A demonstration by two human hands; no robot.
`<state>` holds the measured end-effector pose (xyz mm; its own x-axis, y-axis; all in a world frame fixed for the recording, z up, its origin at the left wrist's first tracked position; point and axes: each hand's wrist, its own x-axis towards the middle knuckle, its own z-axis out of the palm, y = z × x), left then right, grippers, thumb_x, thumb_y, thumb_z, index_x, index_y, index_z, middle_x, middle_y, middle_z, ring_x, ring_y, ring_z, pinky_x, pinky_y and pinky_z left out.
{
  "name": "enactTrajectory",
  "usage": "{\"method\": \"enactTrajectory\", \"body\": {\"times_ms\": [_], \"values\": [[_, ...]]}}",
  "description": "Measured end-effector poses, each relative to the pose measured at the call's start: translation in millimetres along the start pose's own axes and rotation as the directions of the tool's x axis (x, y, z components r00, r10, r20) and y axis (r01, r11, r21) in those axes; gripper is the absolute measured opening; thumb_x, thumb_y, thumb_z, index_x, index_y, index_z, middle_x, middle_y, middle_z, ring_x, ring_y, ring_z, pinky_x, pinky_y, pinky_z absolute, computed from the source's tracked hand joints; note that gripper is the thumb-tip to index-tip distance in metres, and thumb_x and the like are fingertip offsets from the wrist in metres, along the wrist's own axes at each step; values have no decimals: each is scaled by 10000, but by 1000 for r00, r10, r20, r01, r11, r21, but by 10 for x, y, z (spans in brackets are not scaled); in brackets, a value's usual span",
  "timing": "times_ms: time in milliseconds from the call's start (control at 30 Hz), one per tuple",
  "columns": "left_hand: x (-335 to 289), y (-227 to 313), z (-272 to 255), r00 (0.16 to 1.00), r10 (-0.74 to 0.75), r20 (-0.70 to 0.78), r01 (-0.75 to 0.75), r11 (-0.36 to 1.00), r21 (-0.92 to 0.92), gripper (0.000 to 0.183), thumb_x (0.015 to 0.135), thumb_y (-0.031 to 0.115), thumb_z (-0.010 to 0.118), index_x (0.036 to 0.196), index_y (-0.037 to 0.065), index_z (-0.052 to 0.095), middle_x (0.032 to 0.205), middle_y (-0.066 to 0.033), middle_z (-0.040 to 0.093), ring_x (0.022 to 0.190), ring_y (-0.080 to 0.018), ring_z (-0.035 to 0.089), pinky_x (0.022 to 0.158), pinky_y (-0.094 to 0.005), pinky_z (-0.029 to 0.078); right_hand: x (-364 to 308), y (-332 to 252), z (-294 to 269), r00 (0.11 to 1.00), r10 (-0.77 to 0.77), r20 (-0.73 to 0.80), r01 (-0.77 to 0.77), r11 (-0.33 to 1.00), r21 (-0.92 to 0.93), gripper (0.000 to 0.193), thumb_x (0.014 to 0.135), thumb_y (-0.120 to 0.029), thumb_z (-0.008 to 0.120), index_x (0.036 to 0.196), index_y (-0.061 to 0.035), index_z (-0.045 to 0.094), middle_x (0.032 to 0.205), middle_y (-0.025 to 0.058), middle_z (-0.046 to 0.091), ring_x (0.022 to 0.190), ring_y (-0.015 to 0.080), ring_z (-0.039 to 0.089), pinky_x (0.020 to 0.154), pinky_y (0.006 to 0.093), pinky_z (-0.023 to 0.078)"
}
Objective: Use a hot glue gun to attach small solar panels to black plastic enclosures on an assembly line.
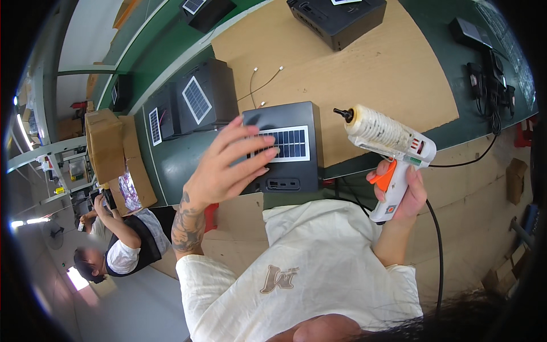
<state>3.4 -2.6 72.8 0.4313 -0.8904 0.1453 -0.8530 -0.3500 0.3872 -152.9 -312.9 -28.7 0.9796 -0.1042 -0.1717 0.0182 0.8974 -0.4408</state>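
A black box-shaped device (307, 171) stands at the near edge of the workbench in front of me. Set on its face is a small solar panel (296, 142) with a white border. My left hand (231, 157) lies over the panel's left part, fingers stretched and spread; whether the fingertips press on it I cannot tell. To the right, my right hand (410, 194) is wrapped round the handle of a white hot glue gun (393, 137) with an orange trigger. Its black nozzle points up and left, apart from the device, and its barrel is wound with a pale wrapping.
Brown cardboard (399, 74) covers part of the green bench (188, 162). Thin wires (259, 88) lie behind the device. More black devices (213, 94) with panels stand left; another device (342, 23) is at the back. Black adapters (490, 74) lie right. A co-worker (134, 239) is at left.
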Motion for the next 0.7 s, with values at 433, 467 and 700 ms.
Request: {"method": "enactTrajectory", "body": {"times_ms": [433, 467, 700], "values": [[-6, 372, 199, 972, -195, 128, 186, 979, 79, 667, 773, 351, 764, 1349, 87, 556, 1444, -50, 503, 1362, -228, 446, 1151, -485, 287, 40, 3, 79, 1000, 21, 10, -21, 1000, -6, 509, 997, -253, 451, 1388, 52, 339, 1010, 270, 589, 891, 422, 645, 471, 317, 506], [5, 383, 183, 973, -195, 120, 187, 979, 75, 676, 762, 338, 773, 1349, 84, 555, 1440, -51, 507, 1359, -227, 448, 1148, -478, 298, 38, 8, 108, 1000, 24, 20, -24, 1000, -10, 509, 997, -253, 451, 1388, 52, 339, 1010, 270, 589, 891, 422, 645, 471, 317, 506], [99, 495, 77, 986, -141, 88, 134, 987, 86, 682, 786, 346, 768, 1377, 107, 526, 1432, -78, 494, 1335, -240, 467, 1131, -457, 341, 59, 15, 185, 999, 41, 10, -41, 998, 43, 557, 952, -261, 535, 1381, 52, 364, 1016, 249, 602, 924, 431, 631, 522, 344, 535]]}}
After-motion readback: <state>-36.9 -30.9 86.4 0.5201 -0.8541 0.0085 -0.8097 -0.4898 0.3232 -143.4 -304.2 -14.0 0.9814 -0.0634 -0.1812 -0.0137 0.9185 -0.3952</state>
